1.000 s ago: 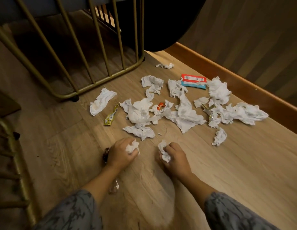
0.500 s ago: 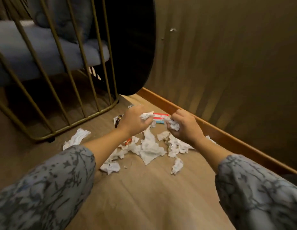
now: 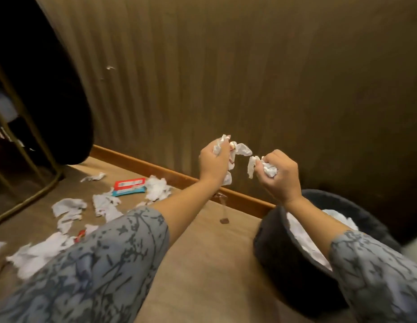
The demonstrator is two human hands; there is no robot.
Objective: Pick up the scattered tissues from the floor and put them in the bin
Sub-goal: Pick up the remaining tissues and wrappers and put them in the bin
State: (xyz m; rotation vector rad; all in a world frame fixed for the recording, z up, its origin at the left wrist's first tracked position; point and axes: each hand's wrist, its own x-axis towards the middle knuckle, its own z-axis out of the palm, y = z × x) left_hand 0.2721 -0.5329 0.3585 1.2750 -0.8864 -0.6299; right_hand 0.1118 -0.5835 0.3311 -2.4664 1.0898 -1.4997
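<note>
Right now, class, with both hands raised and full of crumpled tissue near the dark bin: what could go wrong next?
1. The left hand is left of the dark round bin, so its crumpled white tissue wad may drop onto the wooden floor.
2. Loose ends dangle below that fist and could tear off.
3. The right hand grips a second white wad near the bin's far rim; an early release might miss.
</note>
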